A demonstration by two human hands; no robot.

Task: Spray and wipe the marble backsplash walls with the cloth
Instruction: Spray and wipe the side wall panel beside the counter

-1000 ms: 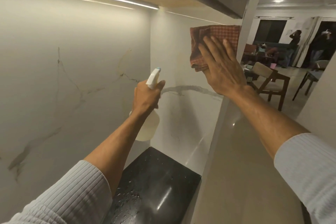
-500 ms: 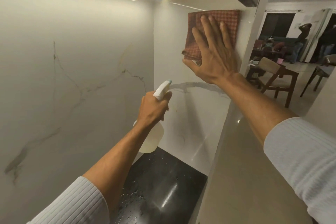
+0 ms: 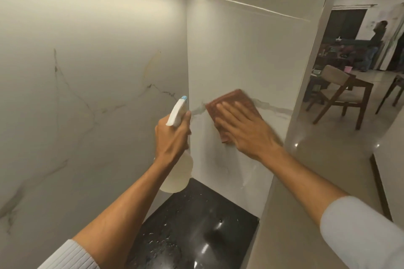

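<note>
Well, the biggest thing we see is the long wall (image 3: 87,94) on our left side, pale marble with thin dark lines in it. It meets the short wall (image 3: 244,46) in the corner in front of us. Under the corner sits the black desk (image 3: 196,231), shiny, with small drops (image 3: 153,242) of water on it.

Our right hand (image 3: 247,131) lies flat on the short wall, about halfway up. Its fingers (image 3: 227,113) are straight and a little spread, and they press the brown cloth (image 3: 231,99) onto the marble, right over a gray line. The hand and cloth look blurry, so we think we are in the middle of a wipe.

Our left hand (image 3: 172,137) holds the spray bottle (image 3: 177,174) up, close to the corner. Those fingers (image 3: 187,117) are curled round the neck of the bottle, under its white top, which points at the corner.

We think the job is partly done. The short wall is being wiped now, and its lower part by the desk has yet to be reached. We cannot tell if the long wall has been cleaned; we see no wet marks on it.
</note>
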